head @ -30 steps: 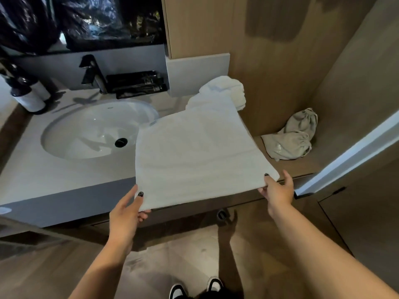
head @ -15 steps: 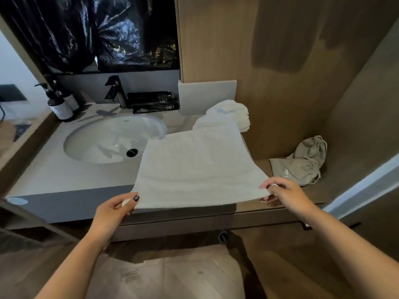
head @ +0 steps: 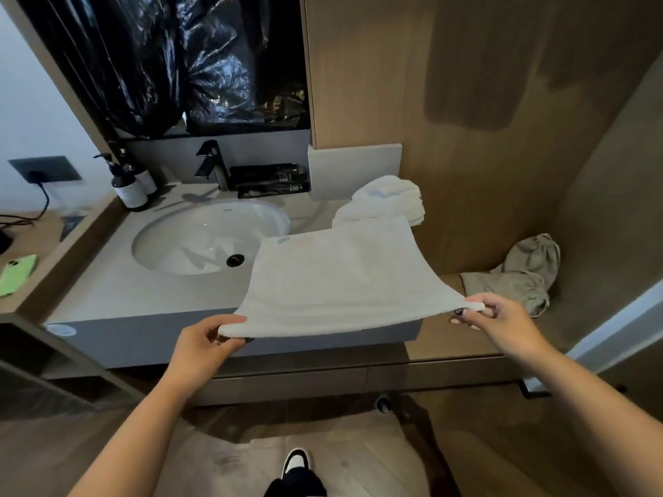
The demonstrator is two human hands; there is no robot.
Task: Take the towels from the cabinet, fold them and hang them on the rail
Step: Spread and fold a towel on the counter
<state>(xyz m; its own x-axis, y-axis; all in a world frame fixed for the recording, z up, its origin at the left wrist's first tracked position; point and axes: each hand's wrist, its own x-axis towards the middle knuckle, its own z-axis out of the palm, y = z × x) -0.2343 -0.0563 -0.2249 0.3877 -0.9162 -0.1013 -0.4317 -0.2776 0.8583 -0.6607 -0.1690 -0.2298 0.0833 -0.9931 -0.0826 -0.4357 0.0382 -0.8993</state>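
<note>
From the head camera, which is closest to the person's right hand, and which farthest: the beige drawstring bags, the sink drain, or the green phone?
From the right hand:
1. Beige drawstring bags, just beyond it on the wooden ledge at right.
2. Sink drain, in the basin, left of the held towel.
3. Green phone, at the far left edge.

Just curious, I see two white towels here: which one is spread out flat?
The white towel stretched between the left hand and right hand, above the counter's edge. The other white towel lies bunched behind it by the wooden wall.
</note>
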